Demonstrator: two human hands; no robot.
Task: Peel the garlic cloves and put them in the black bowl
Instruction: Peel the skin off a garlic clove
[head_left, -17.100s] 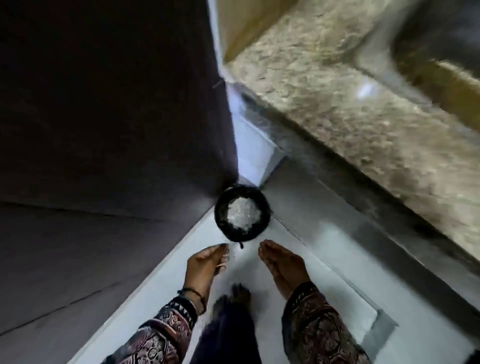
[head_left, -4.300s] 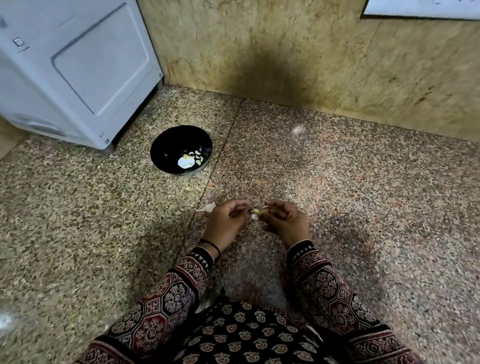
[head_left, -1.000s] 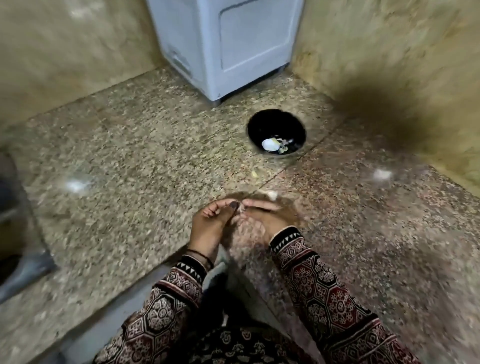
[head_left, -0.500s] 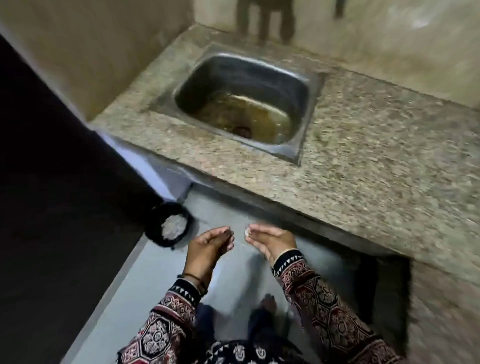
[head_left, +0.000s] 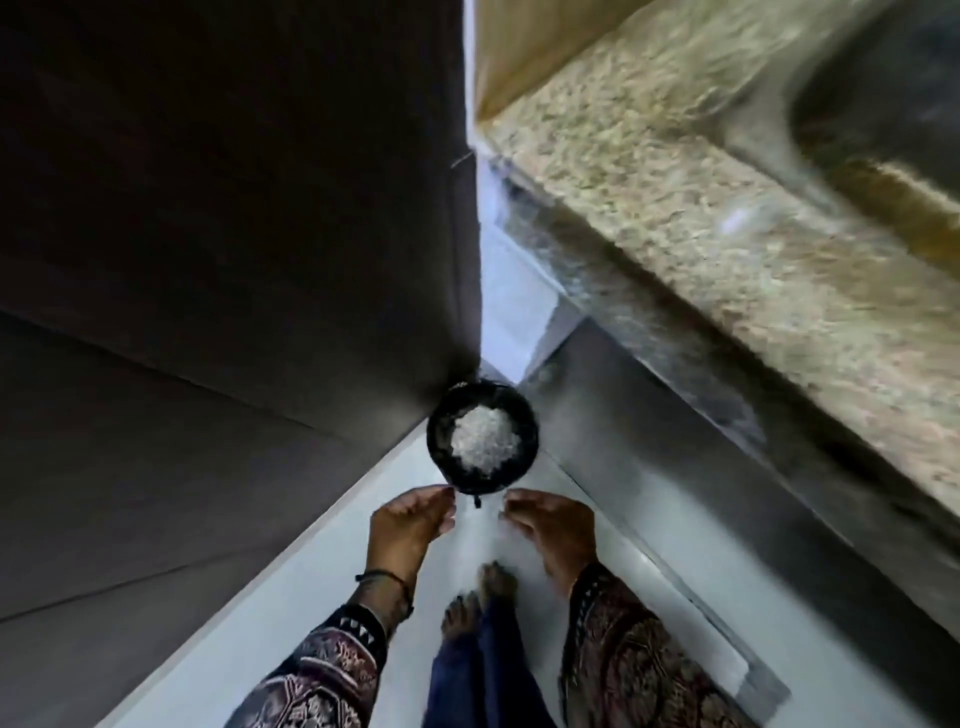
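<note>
A round black container (head_left: 441, 452) stands on the pale floor far below, with a heap of white flaky bits (head_left: 485, 437) inside. My left hand (head_left: 410, 525) and my right hand (head_left: 550, 530) hover side by side just short of it, a small gap between them. The left fingers are loosely curled and the right fingers lie nearly straight, pointing left. Nothing is plainly held in either hand. A faint pale blur (head_left: 480, 525) shows in the gap between the fingertips. No garlic clove is visible.
A tall dark cabinet side (head_left: 234, 234) fills the left. A speckled granite counter (head_left: 727, 249) runs down the right, with a blurred steel sink (head_left: 883, 114) at the top right. My bare feet (head_left: 483, 592) stand on the pale floor (head_left: 291, 597).
The view has swung down from the counter and sink to the floor. The black container now lies straight ahead of my fingertips, and my hands have drawn slightly apart.
</note>
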